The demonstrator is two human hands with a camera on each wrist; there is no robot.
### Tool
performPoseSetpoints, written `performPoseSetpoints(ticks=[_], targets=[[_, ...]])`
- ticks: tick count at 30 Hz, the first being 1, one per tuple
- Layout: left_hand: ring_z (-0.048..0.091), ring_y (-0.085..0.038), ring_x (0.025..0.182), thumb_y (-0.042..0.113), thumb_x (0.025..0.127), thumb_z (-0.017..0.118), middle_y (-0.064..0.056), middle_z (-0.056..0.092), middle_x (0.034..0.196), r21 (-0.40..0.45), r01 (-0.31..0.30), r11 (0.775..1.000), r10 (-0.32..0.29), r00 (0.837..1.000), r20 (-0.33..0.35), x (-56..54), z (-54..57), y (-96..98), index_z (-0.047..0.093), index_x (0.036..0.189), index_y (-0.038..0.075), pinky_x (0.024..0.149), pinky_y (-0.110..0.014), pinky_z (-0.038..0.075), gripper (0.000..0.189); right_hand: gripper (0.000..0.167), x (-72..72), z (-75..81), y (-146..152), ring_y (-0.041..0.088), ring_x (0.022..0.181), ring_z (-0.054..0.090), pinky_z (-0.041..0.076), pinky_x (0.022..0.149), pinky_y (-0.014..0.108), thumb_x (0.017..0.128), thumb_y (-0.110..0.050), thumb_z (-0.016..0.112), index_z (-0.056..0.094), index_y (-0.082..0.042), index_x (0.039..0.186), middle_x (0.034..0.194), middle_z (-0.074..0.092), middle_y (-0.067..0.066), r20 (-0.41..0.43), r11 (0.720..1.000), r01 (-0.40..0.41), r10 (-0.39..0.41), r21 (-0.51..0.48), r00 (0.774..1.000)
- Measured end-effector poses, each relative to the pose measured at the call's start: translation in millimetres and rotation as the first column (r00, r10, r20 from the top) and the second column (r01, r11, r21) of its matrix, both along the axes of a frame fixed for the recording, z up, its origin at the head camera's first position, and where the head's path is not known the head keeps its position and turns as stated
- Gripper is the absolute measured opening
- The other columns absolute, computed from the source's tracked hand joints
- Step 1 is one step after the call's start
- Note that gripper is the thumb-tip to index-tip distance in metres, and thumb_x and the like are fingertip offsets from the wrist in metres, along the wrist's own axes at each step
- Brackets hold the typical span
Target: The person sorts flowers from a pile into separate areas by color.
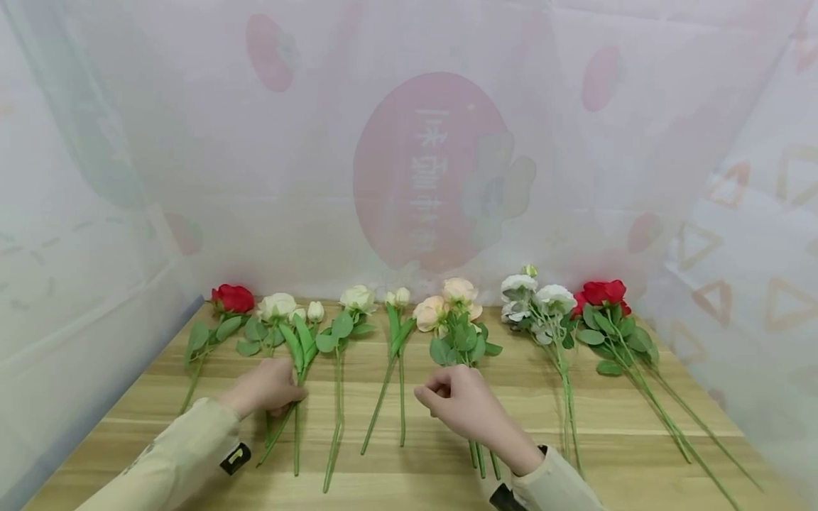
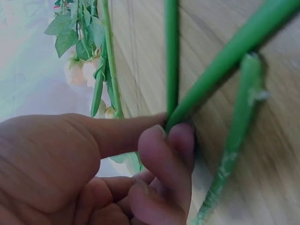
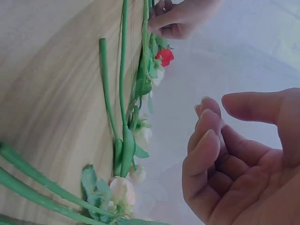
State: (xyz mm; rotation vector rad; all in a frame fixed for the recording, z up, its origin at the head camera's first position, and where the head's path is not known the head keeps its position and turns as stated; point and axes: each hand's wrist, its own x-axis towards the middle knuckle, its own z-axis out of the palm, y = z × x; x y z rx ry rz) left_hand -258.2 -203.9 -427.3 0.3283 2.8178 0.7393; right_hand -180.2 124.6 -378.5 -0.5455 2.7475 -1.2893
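Note:
My left hand point(image 1: 271, 387) pinches the green stems of the white tulips point(image 1: 315, 311) at the left of the table, thumb against curled fingers. In the left wrist view two stems point(image 2: 220, 70) meet at those fingertips, and another cut stem point(image 2: 236, 122) lies just beyond. My right hand point(image 1: 466, 401) is above the stems of the peach roses point(image 1: 459, 291). Its fingers are loosely bent, with a gap between thumb and forefinger and nothing held, as the right wrist view of that hand point(image 3: 234, 164) shows. The hand hides part of the rose stems.
On the wooden table point(image 1: 377, 482) lie a red rose point(image 1: 233, 298), white roses point(image 1: 277, 306), another white rose point(image 1: 358, 299), more white tulips point(image 1: 402, 297), white ruffled flowers point(image 1: 554, 299) and red roses point(image 1: 603, 292). A printed cloth point(image 1: 307, 177) hangs behind.

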Motion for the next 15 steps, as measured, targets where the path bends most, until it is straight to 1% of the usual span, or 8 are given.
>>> performPoseSetpoints(ticks=[4, 7, 11, 15], targets=[[0.04, -0.009, 0.035, 0.011, 0.087, 0.067, 0.002, 0.045, 0.039, -0.025, -0.002, 1.0, 0.002, 1.0, 0.001, 0.2, 3.1, 3.0, 0.049, 0.05, 0.009, 0.042, -0.025, 0.037, 0.041, 0.021, 2.4, -1.7, 2.4, 0.016, 0.05, 0.054, 0.041, 0.048, 0.029, 0.097, -0.023, 0.064, 0.074, -0.017, 0.079, 0.062, 0.062, -0.004, 0.023, 1.0, 0.007, -0.007, -0.007, 1.0], [0.042, -0.009, 0.036, 0.01, 0.088, 0.067, 0.001, 0.048, 0.04, -0.035, -0.01, 0.999, 0.01, 1.0, 0.007, 0.3, 4.5, 3.3, 0.049, 0.05, 0.009, 0.043, -0.025, 0.037, 0.042, 0.021, 2.2, -2.7, 2.4, 0.016, 0.049, 0.053, 0.04, 0.047, 0.028, 0.096, -0.023, 0.065, 0.074, -0.016, 0.079, 0.061, 0.062, -0.004, 0.023, 1.0, 0.008, -0.008, -0.009, 1.0], [0.038, -0.008, 0.037, 0.009, 0.088, 0.067, 0.004, 0.043, 0.04, -0.031, -0.005, 1.0, 0.005, 1.0, -0.007, 0.7, 5.2, 0.7, 0.045, 0.05, 0.011, 0.043, -0.023, 0.033, 0.044, 0.021, 1.1, -3.4, 2.4, 0.015, 0.048, 0.052, 0.039, 0.046, 0.028, 0.096, -0.023, 0.065, 0.074, -0.015, 0.078, 0.06, 0.062, -0.004, 0.02, 1.0, 0.003, -0.002, -0.02, 1.0], [0.029, -0.005, 0.038, 0.008, 0.088, 0.069, 0.008, 0.033, 0.041, -0.004, 0.018, 1.0, -0.018, 0.999, -0.049, 1.0, 6.6, -3.8, 0.04, 0.049, 0.014, 0.042, -0.022, 0.029, 0.048, 0.023, 0.6, -4.8, 3.9, 0.015, 0.048, 0.052, 0.039, 0.045, 0.028, 0.096, -0.023, 0.065, 0.073, -0.016, 0.076, 0.06, 0.062, -0.002, 0.046, 0.999, -0.003, 0.005, -0.032, 0.999]])
